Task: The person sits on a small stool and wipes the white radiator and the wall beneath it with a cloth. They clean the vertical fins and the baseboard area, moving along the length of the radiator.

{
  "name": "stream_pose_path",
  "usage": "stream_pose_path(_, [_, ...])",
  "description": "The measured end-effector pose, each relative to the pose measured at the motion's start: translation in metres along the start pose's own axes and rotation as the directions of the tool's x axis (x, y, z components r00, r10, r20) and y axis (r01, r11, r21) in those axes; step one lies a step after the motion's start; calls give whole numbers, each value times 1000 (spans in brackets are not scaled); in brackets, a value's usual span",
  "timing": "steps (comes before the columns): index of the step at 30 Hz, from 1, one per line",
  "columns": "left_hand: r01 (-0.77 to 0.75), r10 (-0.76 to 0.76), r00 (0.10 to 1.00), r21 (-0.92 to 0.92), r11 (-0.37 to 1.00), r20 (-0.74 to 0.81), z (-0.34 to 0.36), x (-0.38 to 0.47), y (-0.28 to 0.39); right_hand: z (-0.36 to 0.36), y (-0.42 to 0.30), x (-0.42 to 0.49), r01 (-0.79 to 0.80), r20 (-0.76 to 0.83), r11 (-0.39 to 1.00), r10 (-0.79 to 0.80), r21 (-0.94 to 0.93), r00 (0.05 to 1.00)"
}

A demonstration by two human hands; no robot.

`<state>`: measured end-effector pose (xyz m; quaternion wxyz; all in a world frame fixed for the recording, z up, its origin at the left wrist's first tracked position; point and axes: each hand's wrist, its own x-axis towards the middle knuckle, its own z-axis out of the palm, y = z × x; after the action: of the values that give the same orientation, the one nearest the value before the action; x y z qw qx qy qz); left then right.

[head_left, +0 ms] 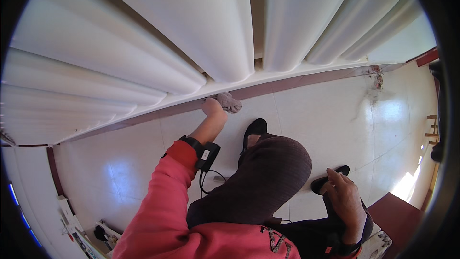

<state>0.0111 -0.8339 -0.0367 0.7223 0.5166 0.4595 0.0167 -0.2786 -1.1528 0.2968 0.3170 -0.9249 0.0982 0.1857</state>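
Note:
My left hand [213,107] is low at the foot of a white panel radiator or fluted white panel [222,36], on a crumpled grey-brown cloth [230,103]. The cloth lies against the dark red skirting [287,83] where it meets the tiled floor [305,108]. The fingers are mostly hidden behind the wrist and the cloth. My right hand [343,194] rests over my right knee, its fingers loosely spread, with nothing in it. A black device is strapped to my left wrist, with a cable hanging from it.
Dark debris [377,81] and smudges lie on the floor by the skirting at the right. A small wooden stool or rack [432,129] stands at the far right edge. A dark red mat or board [395,216] is at the lower right. Assorted items [104,233] lie at the lower left.

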Motion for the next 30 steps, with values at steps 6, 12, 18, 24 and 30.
stream_pose_path(6, [74,-74,995,-6,997,69,31,-18,-36,3,-4,10,-16,19,1000,16,-15,1000])
stream_pose_path(12, [275,-284,917,69,959,282,31,-30,-15,8,-10,30,14,62,999,-12,-37,998])
stream_pose_path(18, [329,-354,717,157,931,601,-49,33,49,13,-9,34,-44,52,999,44,-14,998])
stream_pose_path(24, [-154,33,963,451,879,266,-177,136,92,15,-5,34,-68,77,997,69,-19,995])
stream_pose_path(30, [-337,225,930,424,841,292,-228,178,68,14,-10,32,-99,84,995,100,-12,991])
